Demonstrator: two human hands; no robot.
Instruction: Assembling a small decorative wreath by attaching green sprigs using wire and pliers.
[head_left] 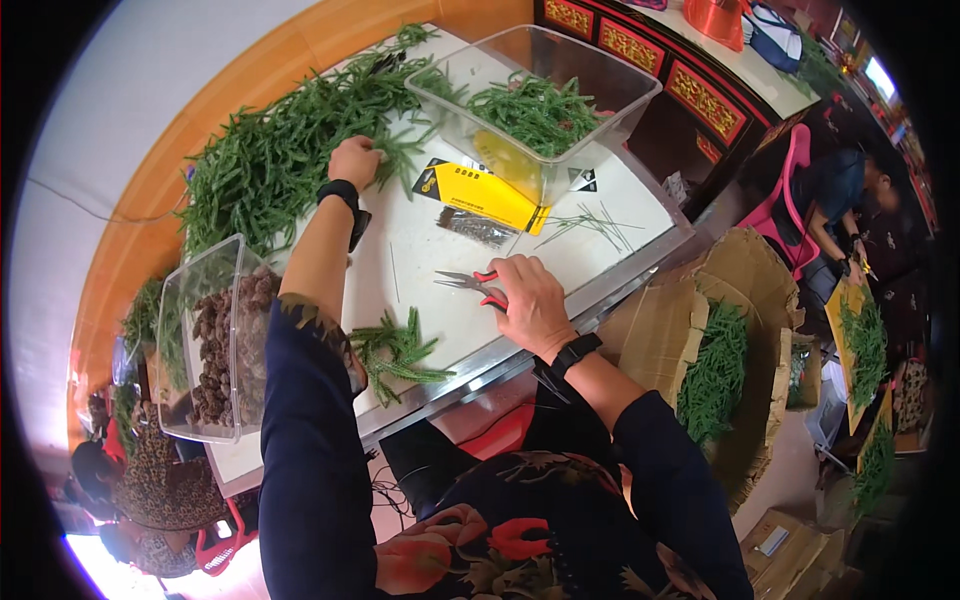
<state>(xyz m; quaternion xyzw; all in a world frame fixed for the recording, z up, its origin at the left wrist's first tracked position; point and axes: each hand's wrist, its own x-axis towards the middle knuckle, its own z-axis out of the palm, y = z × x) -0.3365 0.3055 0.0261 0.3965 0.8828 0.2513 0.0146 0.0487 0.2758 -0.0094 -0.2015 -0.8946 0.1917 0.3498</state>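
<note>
My right hand (533, 307) is closed around needle-nose pliers (476, 283) with red-and-black handles, their jaws pointing left over the white table. At the edge of a large heap of green artificial sprigs (270, 150), my left hand (355, 163) has its fingers curled against the foliage. Whatever lies between those fingertips is hidden. Nearer me, a separate green sprig (400, 350) lies by the table's front edge. One thin wire (394, 272) rests between my arms, and several more wires (600, 228) lie loose to the right.
Beyond my right hand lie a yellow-and-black card (480, 192) and a clear packet (476, 226). A clear bin (535, 152) holds more sprigs; another, at left, holds brown pine cones (225, 345). A cardboard box (650, 345) stands right. Another person (840, 200) works at far right.
</note>
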